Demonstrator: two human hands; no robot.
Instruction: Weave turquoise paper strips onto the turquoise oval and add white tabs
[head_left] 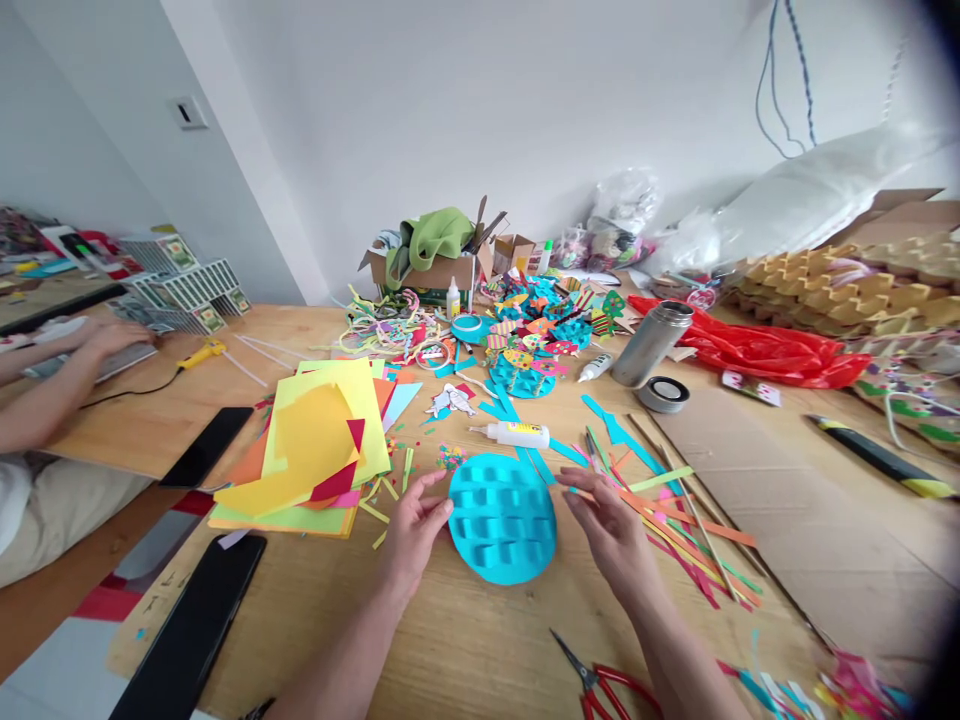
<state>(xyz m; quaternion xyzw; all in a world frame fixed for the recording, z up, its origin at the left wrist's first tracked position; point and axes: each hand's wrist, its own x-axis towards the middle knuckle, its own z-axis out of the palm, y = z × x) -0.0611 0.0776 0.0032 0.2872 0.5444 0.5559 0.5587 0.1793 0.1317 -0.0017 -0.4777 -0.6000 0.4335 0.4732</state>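
Note:
A round blue paper piece (502, 520) with rows of raised folds lies between my hands. My left hand (420, 520) is at its left edge, thumb touching the rim and fingers apart. My right hand (604, 515) hovers just off the right edge, fingers spread and holding nothing. Behind the disc lies a white glue bottle (517, 434) on its side. Red-handled scissors (600, 685) rest open near the front edge. Colored paper strips (694, 530) are scattered to the right of my right hand.
Colored paper sheets (322, 430) and phones (206, 447) lie at left, beside another person's arms (67, 370). A metal flask (652, 343), its lid (664, 393), cardboard (795, 500) and a cutter (877, 455) stand or lie at right. Paper fish crafts (536, 340) are behind.

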